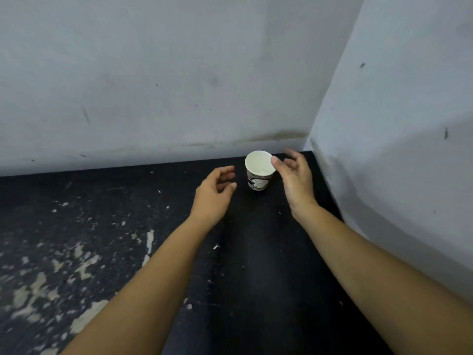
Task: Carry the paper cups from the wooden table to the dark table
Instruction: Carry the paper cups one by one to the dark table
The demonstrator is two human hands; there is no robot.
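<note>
One white paper cup (pixel 258 172) with a dark print on its side stands upright on the dark table (pixel 256 265), near the far right corner. My right hand (pixel 297 180) is just right of the cup with its fingers spread, and the thumb tip lies at the cup's rim. My left hand (pixel 217 190) hovers a little left of the cup, fingers loosely curled, holding nothing. The wooden table is out of view.
Pale walls (pixel 179 85) close the table in at the back and on the right. The table's left part has worn, flaking patches (pixel 38 290). A small light scrap (pixel 216 246) lies between my forearms.
</note>
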